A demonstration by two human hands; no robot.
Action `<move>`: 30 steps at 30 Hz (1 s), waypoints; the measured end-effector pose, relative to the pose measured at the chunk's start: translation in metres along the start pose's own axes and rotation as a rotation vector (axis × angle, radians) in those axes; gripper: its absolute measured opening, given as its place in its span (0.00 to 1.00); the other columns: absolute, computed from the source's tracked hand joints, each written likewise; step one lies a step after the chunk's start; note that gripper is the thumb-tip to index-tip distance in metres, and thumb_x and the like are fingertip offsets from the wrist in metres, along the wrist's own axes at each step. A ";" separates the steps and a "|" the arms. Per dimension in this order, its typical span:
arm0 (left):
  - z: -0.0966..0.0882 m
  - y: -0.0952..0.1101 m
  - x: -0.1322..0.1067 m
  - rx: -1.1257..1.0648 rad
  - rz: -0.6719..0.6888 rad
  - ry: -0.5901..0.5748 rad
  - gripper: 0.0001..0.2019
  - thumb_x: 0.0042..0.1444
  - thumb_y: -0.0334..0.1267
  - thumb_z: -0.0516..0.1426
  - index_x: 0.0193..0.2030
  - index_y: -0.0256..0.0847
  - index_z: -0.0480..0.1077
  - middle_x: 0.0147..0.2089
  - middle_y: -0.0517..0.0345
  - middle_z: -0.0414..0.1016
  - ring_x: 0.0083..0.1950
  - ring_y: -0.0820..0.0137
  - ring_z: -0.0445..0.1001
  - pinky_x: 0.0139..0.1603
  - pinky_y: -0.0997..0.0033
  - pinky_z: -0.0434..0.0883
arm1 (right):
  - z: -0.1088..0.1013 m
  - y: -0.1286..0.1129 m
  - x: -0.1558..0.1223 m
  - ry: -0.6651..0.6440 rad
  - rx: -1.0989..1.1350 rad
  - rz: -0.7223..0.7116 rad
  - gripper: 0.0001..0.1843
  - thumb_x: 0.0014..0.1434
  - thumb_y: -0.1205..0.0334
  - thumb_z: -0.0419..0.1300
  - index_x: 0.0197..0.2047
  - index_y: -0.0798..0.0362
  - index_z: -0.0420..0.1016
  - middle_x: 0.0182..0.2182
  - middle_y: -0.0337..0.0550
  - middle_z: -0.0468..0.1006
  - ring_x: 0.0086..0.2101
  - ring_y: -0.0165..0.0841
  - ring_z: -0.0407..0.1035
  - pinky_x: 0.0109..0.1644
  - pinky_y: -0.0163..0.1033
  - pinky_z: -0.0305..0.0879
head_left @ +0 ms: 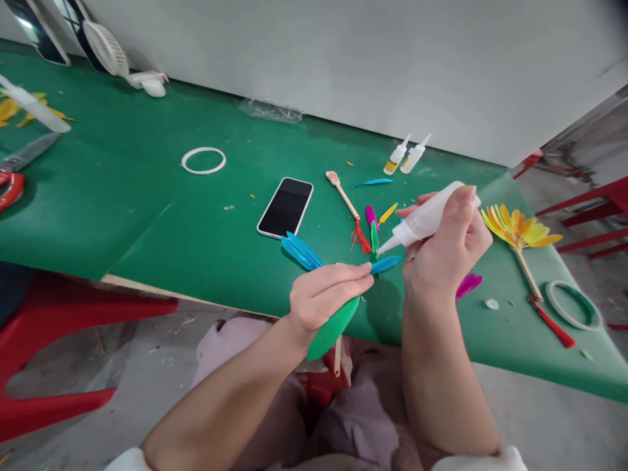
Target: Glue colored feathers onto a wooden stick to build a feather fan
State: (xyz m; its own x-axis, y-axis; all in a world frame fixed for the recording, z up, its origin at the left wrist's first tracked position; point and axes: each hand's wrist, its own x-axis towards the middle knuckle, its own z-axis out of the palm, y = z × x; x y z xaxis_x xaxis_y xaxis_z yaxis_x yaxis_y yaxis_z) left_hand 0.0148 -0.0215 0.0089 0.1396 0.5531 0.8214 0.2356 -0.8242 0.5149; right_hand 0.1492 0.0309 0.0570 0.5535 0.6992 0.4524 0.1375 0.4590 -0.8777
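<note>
My left hand (328,294) is closed round a partly hidden feather fan, with blue feathers (301,252) sticking out at the upper left and a green feather (336,330) below. A wooden stick (337,358) shows under that hand. Beyond its fingertips a short blue feather (386,264) points right. My right hand (449,239) grips a white glue bottle (429,212), tilted down to the left. Its nozzle tip is beside a small green feather (374,235); whether they touch I cannot tell. A magenta feather (371,214) and a yellow feather (389,212) lie just behind.
On the green table (147,196) are a phone (286,206), a tasselled stick (346,196), a white ring (203,161) and two small bottles (405,157). A yellow feather fan (523,235) and a tape roll (573,305) lie right. Scissors (19,167) lie left.
</note>
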 end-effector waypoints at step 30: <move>-0.002 0.002 -0.004 0.000 -0.059 -0.006 0.12 0.53 0.26 0.56 0.44 0.37 0.73 0.45 0.50 0.76 0.45 0.69 0.75 0.46 0.69 0.75 | -0.005 -0.028 -0.017 -0.100 -0.231 -0.275 0.20 0.55 0.44 0.53 0.30 0.53 0.72 0.24 0.41 0.75 0.22 0.30 0.70 0.23 0.35 0.62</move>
State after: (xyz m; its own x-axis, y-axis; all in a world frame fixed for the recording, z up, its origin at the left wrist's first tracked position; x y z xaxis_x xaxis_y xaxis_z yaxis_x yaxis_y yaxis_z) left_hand 0.0127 -0.0252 0.0074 0.1311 0.6014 0.7881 0.2433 -0.7901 0.5625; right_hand 0.1401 0.0033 0.0732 0.3885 0.6227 0.6792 0.4581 0.5090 -0.7287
